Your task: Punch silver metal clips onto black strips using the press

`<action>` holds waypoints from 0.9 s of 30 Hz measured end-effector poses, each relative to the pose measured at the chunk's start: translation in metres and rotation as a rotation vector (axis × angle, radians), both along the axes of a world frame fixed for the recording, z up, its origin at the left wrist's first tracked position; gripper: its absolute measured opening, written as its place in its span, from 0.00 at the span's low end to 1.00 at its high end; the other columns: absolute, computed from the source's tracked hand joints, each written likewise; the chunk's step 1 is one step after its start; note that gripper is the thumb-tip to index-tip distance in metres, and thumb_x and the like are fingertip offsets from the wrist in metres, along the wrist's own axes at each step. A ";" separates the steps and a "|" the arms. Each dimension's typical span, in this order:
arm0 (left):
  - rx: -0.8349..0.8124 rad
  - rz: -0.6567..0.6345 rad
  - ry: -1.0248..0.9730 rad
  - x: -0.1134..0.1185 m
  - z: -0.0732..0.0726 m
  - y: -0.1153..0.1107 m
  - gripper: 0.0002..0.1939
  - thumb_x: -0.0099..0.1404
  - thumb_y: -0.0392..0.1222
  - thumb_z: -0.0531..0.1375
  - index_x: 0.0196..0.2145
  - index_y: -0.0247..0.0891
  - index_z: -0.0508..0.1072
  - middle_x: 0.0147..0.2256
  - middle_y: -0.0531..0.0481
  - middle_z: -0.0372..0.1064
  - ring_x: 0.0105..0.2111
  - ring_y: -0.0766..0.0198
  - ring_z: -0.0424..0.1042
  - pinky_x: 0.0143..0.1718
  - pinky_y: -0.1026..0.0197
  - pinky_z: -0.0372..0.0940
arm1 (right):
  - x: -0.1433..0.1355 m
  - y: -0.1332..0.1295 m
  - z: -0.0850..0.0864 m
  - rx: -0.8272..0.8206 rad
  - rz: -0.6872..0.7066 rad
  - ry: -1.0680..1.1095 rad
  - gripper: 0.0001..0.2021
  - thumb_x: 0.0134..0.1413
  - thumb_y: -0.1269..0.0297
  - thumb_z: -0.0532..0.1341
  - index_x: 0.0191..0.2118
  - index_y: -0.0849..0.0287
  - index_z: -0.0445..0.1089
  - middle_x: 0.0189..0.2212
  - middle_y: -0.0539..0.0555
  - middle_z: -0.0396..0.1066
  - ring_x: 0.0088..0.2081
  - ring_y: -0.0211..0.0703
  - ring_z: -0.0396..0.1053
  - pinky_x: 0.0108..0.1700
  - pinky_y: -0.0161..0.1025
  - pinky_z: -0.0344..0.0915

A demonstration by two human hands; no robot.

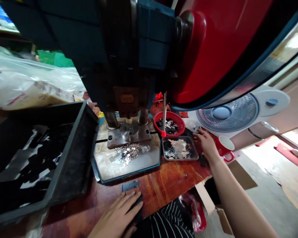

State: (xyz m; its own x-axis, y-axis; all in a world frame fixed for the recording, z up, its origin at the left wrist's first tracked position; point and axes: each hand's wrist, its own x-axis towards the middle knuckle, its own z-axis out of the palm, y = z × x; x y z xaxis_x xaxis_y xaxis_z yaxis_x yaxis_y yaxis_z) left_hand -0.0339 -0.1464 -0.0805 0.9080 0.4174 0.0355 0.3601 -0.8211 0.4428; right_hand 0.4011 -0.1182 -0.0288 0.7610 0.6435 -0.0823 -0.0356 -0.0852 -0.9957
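My left hand (120, 211) lies at the table's front edge with fingers stretched out over a dark flat piece (139, 200); whether it grips that piece is unclear. Just beyond its fingertips is a black rectangular strip (130, 185). My right hand (206, 142) reaches to the right side of the table, fingers apart, beside a clear plastic tray (197, 155) of flat metal pieces (180, 148). Dark small parts lie under and around it. Ahead stands a press, its metal die block (129, 134) on a plate with a heap of small shiny bits (127, 153).
A large black bin (83, 132) of dark and grey strips stands at left. Behind the tray is a red basket (181, 123) of metal pieces. A red mug (224, 147) and a grey fan (225, 110) are at right. The press's red wheel cover (213, 49) hangs overhead.
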 end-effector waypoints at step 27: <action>-1.313 1.070 -1.012 0.044 0.076 0.026 0.10 0.54 0.45 0.65 0.31 0.35 0.77 0.28 0.50 0.76 0.28 0.67 0.74 0.32 0.67 0.68 | -0.237 -0.027 0.017 -0.071 0.887 0.536 0.15 0.52 0.56 0.62 0.40 0.63 0.73 0.25 0.52 0.73 0.26 0.33 0.67 0.32 0.32 0.63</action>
